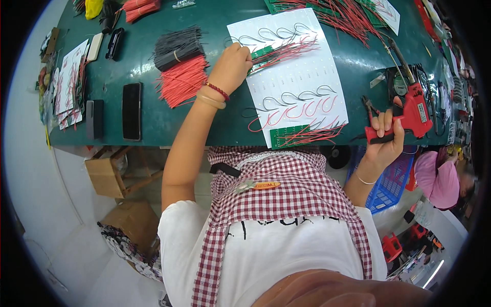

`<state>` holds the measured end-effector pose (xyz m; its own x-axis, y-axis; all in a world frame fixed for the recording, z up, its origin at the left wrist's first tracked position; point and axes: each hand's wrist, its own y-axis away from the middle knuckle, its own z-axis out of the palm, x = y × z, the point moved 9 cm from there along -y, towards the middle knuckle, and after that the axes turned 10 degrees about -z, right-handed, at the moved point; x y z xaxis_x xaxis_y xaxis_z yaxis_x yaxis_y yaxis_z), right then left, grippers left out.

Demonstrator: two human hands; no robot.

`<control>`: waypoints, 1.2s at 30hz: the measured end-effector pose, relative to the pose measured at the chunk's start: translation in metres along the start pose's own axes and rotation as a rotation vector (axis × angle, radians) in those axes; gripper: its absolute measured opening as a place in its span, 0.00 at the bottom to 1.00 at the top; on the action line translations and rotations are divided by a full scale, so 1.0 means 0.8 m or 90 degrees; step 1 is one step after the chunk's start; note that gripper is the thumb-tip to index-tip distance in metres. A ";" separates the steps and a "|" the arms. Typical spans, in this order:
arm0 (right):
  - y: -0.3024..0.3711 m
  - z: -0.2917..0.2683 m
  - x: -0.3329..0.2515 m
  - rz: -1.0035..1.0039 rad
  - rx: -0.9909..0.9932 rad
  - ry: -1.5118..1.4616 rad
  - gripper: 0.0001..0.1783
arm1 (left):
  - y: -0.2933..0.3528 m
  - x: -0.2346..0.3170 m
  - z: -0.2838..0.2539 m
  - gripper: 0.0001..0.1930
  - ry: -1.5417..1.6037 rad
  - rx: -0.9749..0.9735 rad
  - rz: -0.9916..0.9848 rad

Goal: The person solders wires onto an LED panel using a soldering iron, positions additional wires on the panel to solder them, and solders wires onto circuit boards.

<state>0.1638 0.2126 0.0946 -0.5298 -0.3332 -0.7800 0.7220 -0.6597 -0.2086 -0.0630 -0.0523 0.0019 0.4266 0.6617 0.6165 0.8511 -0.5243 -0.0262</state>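
Note:
My left hand [233, 65] is closed at the left end of a small green circuit board [262, 55], which has red and dark wires trailing to the right; its fingertips are partly hidden. Beneath lies a white panel sheet [294, 84] with rows of looped black and red wires. Another green circuit board [289, 136] with red wires rests across the sheet's near end. Off to the right, my right hand [386, 130] wraps round the handle of a red soldering gun [415, 113]. The gun's metal tip points away from me, apart from the sheet.
Left of the sheet lie a bundle of black wires [179, 47] and red wires [183, 81]. A black phone [132, 111] and a dark box [94, 119] are farther left. More red wires [343, 19] cover boards at the back. A solder reel [401, 84] stands beside the gun.

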 end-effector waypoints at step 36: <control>-0.016 0.044 0.014 0.049 -0.045 -0.037 0.27 | 0.039 0.026 0.004 0.03 0.144 0.000 0.052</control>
<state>0.1334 0.1937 0.1092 -0.4950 -0.4202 -0.7605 0.7899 -0.5823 -0.1923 -0.0265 -0.0531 0.0119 0.4146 0.4806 0.7727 0.8167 -0.5711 -0.0830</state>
